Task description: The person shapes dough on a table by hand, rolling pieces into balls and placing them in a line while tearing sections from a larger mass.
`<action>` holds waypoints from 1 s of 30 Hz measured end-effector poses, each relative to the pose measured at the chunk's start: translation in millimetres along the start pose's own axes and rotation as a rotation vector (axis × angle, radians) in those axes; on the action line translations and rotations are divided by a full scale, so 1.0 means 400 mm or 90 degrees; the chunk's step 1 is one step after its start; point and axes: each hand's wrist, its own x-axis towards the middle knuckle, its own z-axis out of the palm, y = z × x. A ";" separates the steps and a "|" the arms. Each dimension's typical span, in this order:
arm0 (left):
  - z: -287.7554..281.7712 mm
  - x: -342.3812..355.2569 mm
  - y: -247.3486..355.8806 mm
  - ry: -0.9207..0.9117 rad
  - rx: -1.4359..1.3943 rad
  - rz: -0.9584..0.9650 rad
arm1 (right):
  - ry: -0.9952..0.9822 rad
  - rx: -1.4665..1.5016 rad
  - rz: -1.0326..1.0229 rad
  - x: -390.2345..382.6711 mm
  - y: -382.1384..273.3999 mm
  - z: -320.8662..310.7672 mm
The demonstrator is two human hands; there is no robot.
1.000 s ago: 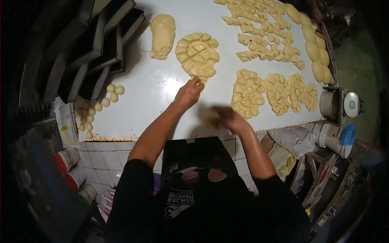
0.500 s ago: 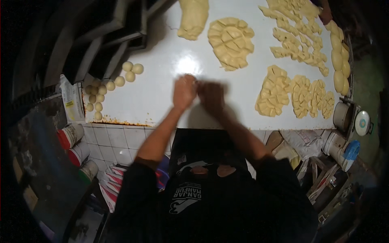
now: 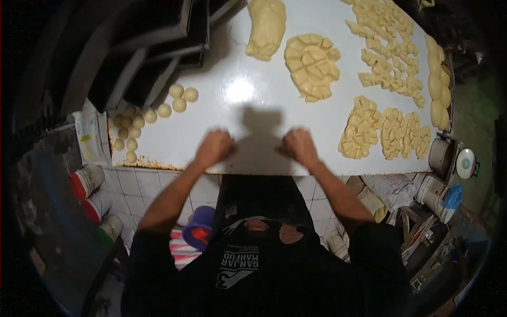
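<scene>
My left hand point(image 3: 214, 147) and my right hand point(image 3: 298, 146) are apart near the table's front edge, fingers curled and slightly blurred; what is inside either, if anything, is hidden. Their shadow falls between them on the white table point(image 3: 200, 132). Beyond them lie a scored, petal-edged dough round point(image 3: 313, 66) and a long dough lump point(image 3: 266, 26). More cut dough rounds point(image 3: 358, 128) lie to the right of my right hand, with rows of twisted dough pieces point(image 3: 391, 58) behind. Several small dough balls point(image 3: 179, 104) sit left of and beyond my left hand.
Dark metal pans point(image 3: 132, 79) are stacked at the back left. Oval dough pieces point(image 3: 436, 79) line the right edge, near a pot point(image 3: 439, 153) and lidded container point(image 3: 466, 162). Buckets point(image 3: 97, 203), a purple basin point(image 3: 202, 227) and sacks point(image 3: 390, 191) sit below the table.
My hands came together at the middle, then moved apart and back toward the front edge. My left hand has left the scored round. The whole view has shifted.
</scene>
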 end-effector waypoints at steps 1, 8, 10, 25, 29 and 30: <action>-0.031 0.010 -0.007 -0.011 -0.002 0.042 | 0.528 0.052 -0.213 0.024 0.082 0.075; 0.043 -0.118 0.039 0.086 -0.110 -0.032 | 0.460 0.045 -0.241 0.058 -0.003 0.078; 0.015 -0.032 0.041 0.075 0.068 -0.048 | 0.380 0.015 -0.280 0.077 0.068 0.044; 0.006 -0.048 0.136 0.051 -0.186 -0.193 | 0.723 0.210 -0.136 0.315 0.005 -0.401; -0.012 -0.029 -0.054 0.114 -0.156 -0.029 | 0.549 0.426 -0.141 0.183 -0.067 -0.147; -0.075 0.098 -0.052 0.075 -0.130 -0.084 | 0.537 0.323 -0.064 0.086 -0.127 -0.098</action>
